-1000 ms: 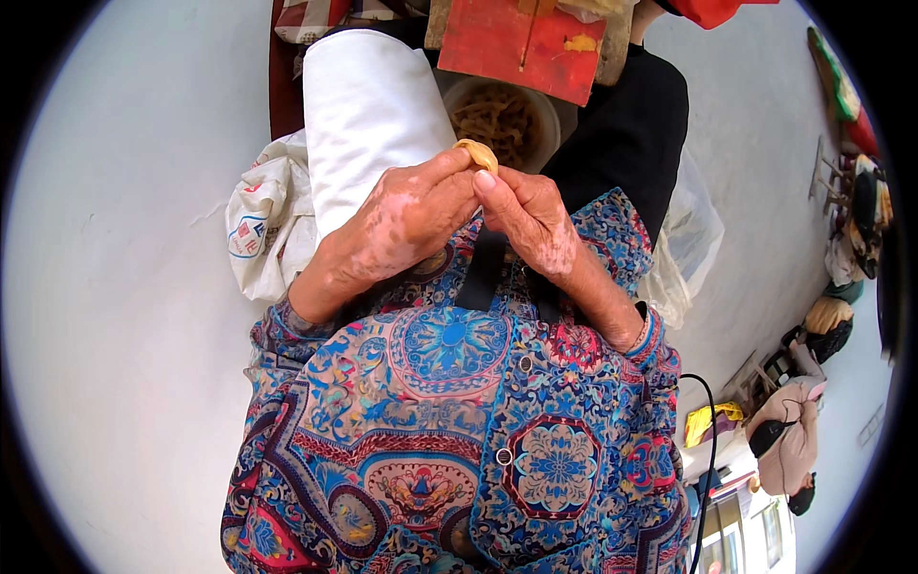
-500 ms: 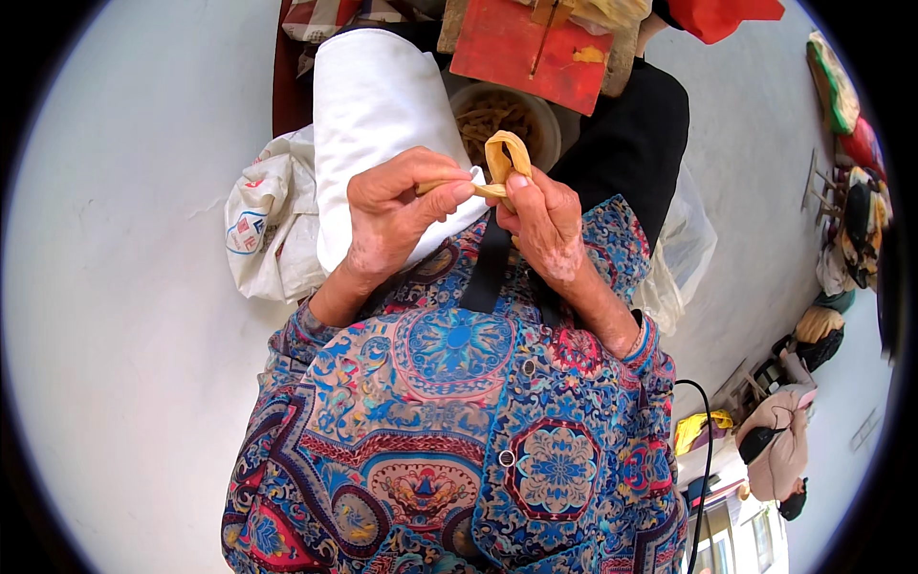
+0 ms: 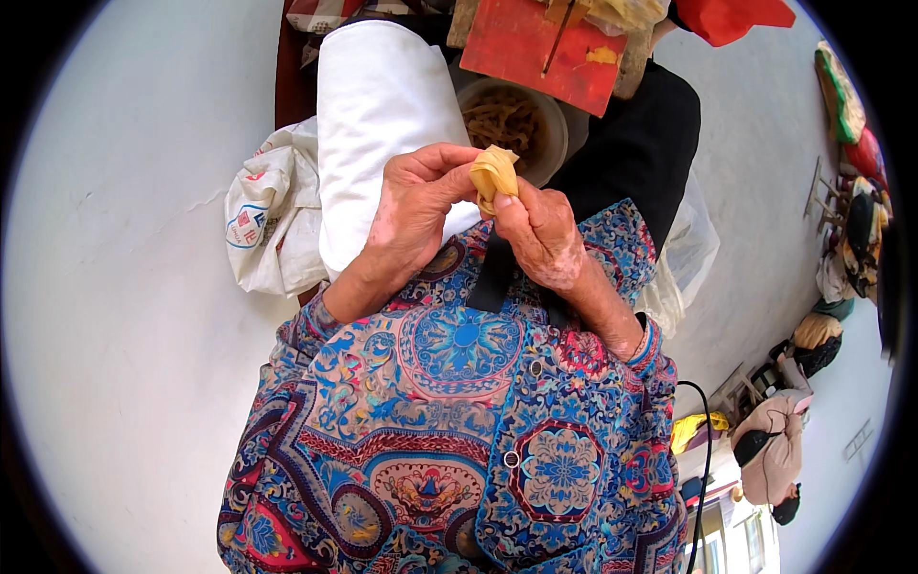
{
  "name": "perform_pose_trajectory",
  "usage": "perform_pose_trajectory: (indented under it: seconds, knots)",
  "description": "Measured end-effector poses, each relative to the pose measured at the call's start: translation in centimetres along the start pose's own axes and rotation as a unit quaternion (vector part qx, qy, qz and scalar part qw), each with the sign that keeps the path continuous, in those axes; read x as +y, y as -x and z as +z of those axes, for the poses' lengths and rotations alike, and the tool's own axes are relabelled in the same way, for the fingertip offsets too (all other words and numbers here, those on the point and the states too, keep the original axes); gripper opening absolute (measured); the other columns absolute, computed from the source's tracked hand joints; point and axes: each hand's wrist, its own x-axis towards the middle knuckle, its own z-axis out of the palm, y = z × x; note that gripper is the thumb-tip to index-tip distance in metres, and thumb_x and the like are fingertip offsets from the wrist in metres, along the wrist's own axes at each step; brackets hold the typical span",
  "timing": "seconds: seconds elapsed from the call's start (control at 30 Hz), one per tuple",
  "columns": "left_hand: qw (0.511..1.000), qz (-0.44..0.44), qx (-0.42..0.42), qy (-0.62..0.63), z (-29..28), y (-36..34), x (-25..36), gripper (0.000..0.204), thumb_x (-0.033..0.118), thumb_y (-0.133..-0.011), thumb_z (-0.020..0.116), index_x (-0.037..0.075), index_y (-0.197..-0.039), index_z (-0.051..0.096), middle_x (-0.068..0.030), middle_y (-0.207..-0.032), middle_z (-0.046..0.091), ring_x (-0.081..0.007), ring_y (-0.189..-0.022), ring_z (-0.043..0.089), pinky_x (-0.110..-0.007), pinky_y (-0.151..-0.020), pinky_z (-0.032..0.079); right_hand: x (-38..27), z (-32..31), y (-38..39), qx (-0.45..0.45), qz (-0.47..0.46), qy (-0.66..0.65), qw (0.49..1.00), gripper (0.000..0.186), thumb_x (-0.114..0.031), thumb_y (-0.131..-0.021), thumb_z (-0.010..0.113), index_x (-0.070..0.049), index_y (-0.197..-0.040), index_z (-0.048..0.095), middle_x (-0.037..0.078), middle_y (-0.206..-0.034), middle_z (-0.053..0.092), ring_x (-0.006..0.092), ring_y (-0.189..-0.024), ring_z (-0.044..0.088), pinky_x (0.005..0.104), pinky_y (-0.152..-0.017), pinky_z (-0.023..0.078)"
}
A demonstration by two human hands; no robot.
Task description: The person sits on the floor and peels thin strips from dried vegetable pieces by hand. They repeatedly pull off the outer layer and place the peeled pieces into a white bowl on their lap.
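Item: one folded tan strip (image 3: 494, 177), wrapped into a small bundle. Position: held up in front of the lap, between the two hands and near the tub, clear of the garment below.

Left hand (image 3: 418, 196): to the left of the bundle. Grip: thumb and index finger clamped on its left edge, the tips partly hidden by the folds.

Right hand (image 3: 548, 239): to the right and slightly nearer. Grip: clamped on the bundle's near end, thumb pressed on top; the fingers beneath are largely hidden.

Container: pale round tub (image 3: 557, 129), on the far side of the hands, between the legs; holds many tan strips (image 3: 502, 120), loosely heaped.

Board: red, flat (image 3: 535, 48), with a worn patch, at the far side above the tub; rests on a wooden support (image 3: 631, 69). A thin plastic bag (image 3: 626, 13) lies at its far right.

Cloth: white (image 3: 387, 143), draped over the left leg.

Trousers: black (image 3: 639, 143), seen on the right leg.

Sack: white with printed marks (image 3: 273, 215), crumpled, left of the white cloth.

Bag: translucent plastic (image 3: 684, 258), right of the right leg.

Garment: multicoloured, patterned (image 3: 459, 421), worn by the person, near side.

Cable: black (image 3: 710, 440), right of the garment.
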Motion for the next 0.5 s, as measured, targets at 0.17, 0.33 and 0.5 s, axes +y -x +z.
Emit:
perform_pose_trajectory:
  seconds: [0.17, 0.33, 0.5]
  knots:
    - [0.993, 0.066, -0.046, -0.088, 1.3, 0.9, 1.4, 0.020, 0.008, -0.086, 0.065, -0.007, -0.100, 0.065, -0.0087, -0.091, 0.066, -0.0119, -0.078, 0.062, -0.024, -0.072, 0.051, -0.5, 0.0, -0.4, 0.033, 0.017, -0.067, 0.997, 0.007, 0.000, -0.085, 0.054, 0.004, -0.087, 0.048, 0.016, -0.074, 0.050, 0.0300, -0.055, 0.055, 0.0371, -0.042, 0.042]
    - [0.977, 0.058, -0.018, -0.207, 1.8, 1.4, 1.5, 0.026, 0.004, -0.084, 0.065, -0.008, -0.106, 0.061, -0.0114, -0.099, 0.066, -0.0133, -0.086, 0.062, -0.026, -0.077, 0.050, 0.5, 0.3, 0.0, 0.058, -0.136, 0.082, 0.986, 0.007, -0.001, -0.086, 0.053, 0.003, -0.084, 0.047, 0.016, -0.074, 0.051, 0.0306, -0.055, 0.055, 0.0373, -0.044, 0.043]
    - [0.971, 0.091, 0.013, -0.222, 2.2, 1.7, 1.0, 0.028, 0.002, -0.085, 0.064, -0.008, -0.110, 0.059, -0.0130, -0.100, 0.065, -0.0142, -0.088, 0.063, -0.026, -0.078, 0.052, 0.8, 0.5, 0.3, 0.058, -0.116, 0.075, 0.989, 0.008, -0.001, -0.086, 0.053, 0.002, -0.082, 0.048, 0.016, -0.074, 0.051, 0.0304, -0.054, 0.055, 0.0386, -0.044, 0.043]
